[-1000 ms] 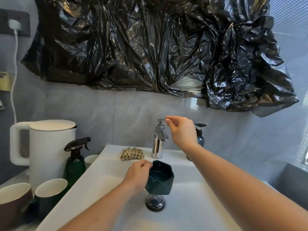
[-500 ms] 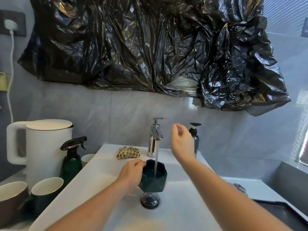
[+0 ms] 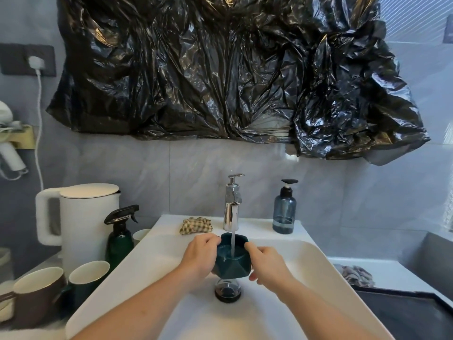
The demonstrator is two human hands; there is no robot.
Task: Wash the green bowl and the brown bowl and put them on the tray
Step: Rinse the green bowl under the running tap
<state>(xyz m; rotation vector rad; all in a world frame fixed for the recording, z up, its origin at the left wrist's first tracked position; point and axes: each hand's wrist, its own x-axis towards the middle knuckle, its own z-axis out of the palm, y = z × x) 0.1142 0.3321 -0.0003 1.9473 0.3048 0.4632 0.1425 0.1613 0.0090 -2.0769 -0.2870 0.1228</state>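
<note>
A: Over the sink [image 3: 318, 261], head view: green bowl [image 3: 231, 262] held upright under the tap [image 3: 231, 204], above the drain plug [image 3: 227, 290]. A thin stream of water [image 3: 232, 244] runs from the spout into the bowl; water stands inside it.

B: Hands?

A: Left hand [image 3: 199, 256] grips the bowl's left side, thumb on the rim, fingers curled round the wall. Right hand [image 3: 268, 265] grips the right side, thumb on the rim, fingers wrapped under the wall. Both clamped on the bowl.

B: Brown bowl?

A: Brown bowl [image 3: 36, 295] on the counter [image 3: 36, 333] at far left, upright, white inside. Just beside it on the right, a dark green cup [image 3: 88, 278], also white inside. The two look to be touching; cannot confirm.

B: Rest of the counter, left side?

A: White kettle [image 3: 81, 222] with lid on, behind the cups. Dark green spray bottle [image 3: 121, 235] between kettle and sink edge. A small white cup [image 3: 141, 235] partly hidden behind the spray bottle.

B: Back ledge of the sink?

A: Checked cloth [image 3: 196, 224] bunched left of the tap. Blue pump bottle [image 3: 284, 209] right of the tap, partly filled.

B: Right side?

A: Dark tray [image 3: 404, 312] at lower right, just beside the sink. A crumpled rag [image 3: 355, 274] lies behind it.

B: Wall?

A: Black plastic sheet [image 3: 220, 69] across the upper wall. White plug [image 3: 36, 63] in a socket at upper left, cable hanging down.
</note>
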